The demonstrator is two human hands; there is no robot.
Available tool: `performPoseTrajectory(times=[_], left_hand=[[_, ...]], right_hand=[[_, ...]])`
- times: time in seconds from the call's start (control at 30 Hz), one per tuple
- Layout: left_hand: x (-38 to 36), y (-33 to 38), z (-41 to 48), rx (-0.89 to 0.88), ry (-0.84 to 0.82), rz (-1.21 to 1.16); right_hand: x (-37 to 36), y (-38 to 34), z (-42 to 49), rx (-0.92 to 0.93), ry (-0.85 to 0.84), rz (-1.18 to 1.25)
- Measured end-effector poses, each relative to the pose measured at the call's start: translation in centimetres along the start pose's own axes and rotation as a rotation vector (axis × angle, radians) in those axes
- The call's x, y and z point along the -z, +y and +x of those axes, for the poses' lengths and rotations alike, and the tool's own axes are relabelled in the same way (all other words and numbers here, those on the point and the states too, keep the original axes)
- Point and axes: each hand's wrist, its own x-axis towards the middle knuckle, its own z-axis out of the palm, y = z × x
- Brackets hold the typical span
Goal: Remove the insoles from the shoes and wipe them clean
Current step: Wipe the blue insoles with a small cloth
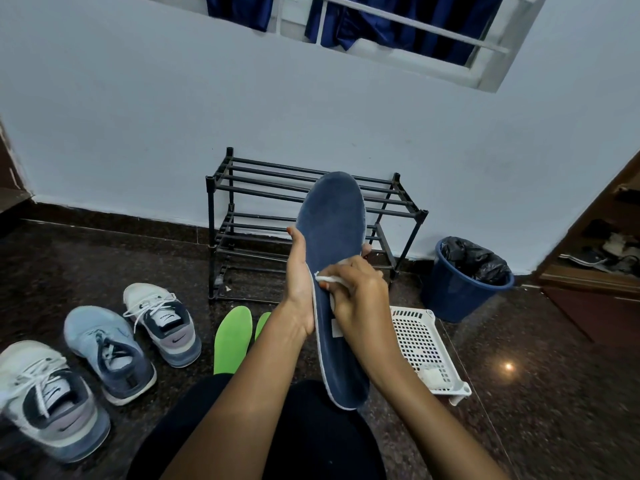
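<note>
A long blue insole [334, 230] stands upright in front of me, its heel resting on my lap. My left hand [300, 282] grips its left edge from behind, fingertips showing past the right edge. My right hand [358, 292] pinches a small white wipe [327, 278] against the insole's middle. Two green insoles [232, 337] lie on the floor just beyond my knees. Three sneakers stand at the left: a white one [162, 322], a light blue one [109, 351] and another white one [48, 400] nearest me.
A black two-tier shoe rack [242, 216] stands against the wall behind the insole. A white perforated plastic basket [424, 344] with a crumpled white wipe lies on the floor at my right. A blue bin [460, 289] with a black liner stands beyond it. A wooden cabinet [595, 271] is at the far right.
</note>
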Motion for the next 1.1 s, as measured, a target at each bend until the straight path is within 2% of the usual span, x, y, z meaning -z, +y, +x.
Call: performPoseTrajectory(times=[0.17,0.3,0.5,0.8,0.97,1.1], left_hand=[[0.2,0.1,0.2,-0.017,0.044,0.034],[0.2,0.0,0.2,-0.011,0.07,0.07],[0.5,0.3,0.2,-0.035,0.117,0.075],[0.2,0.0,0.2,0.006,0.099,0.062],[0.6,0.2,0.4,-0.022,0.106,0.05],[0.5,0.0,0.5,-0.019,0.113,0.068]], right_hand=[[0.4,-0.2,-0.4,-0.043,-0.025,0.029],[0.0,0.1,0.8,-0.064,0.018,-0.026],[0.1,-0.4,-0.6,0.0,-0.029,0.015],[0.4,0.3,0.9,-0.017,0.038,-0.062],[0.3,-0.6,-0.9,0.023,-0.024,-0.006],[0.5,-0.4,-0.7,0.02,-0.006,-0.019]])
